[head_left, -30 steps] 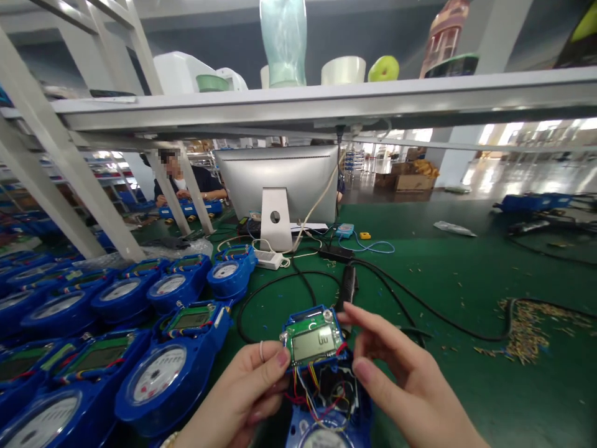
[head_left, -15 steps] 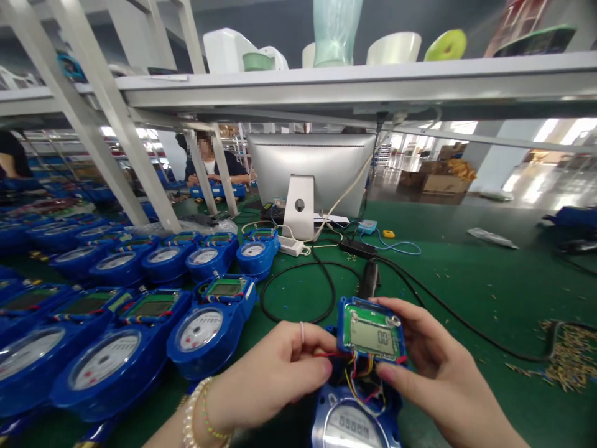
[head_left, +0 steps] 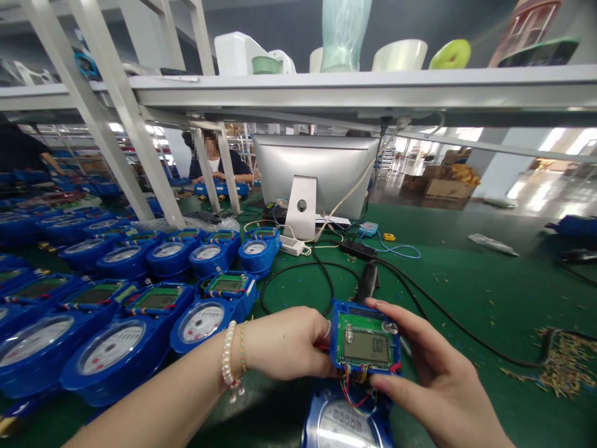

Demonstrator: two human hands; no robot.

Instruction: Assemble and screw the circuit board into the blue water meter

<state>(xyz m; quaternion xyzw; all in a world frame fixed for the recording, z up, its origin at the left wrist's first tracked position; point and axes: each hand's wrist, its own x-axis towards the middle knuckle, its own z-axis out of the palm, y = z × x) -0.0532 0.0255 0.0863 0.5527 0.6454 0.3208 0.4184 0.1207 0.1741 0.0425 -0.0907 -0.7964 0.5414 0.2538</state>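
- The right hand (head_left: 433, 370) was clamped on the display module (head_left: 366, 348), its index finger at the far edge and its thumb at the near one.
- The left hand (head_left: 293, 342) had its fingers curled together against the module's left side; their tips were partly hidden, so their grip could not be told.
- The display module was held over the near middle of the desk (head_left: 443, 298), screen up and tipped toward the camera, its long axis running left to right and dipping slightly rightward.
- Colored wires (head_left: 357, 401) ran from its near side to the opened water meter (head_left: 345, 426), whose dial faced up and whose long axis pointed toward the desk's near edge.
- Just beyond the module, a black handle (head_left: 368, 283) and a looped black cable (head_left: 298, 264) lay in the way.
- Rows of blue meters (head_left: 112, 354) filled the desk's left side, dials up.
- Small metal pins (head_left: 566, 361) lay heaped by the right edge.
- Farther back, a monitor (head_left: 321, 168) stood with its back to the camera, under a white shelf (head_left: 326, 93).
- Shelf posts (head_left: 153, 168) partly blocked the view of a seated person (head_left: 228, 165).
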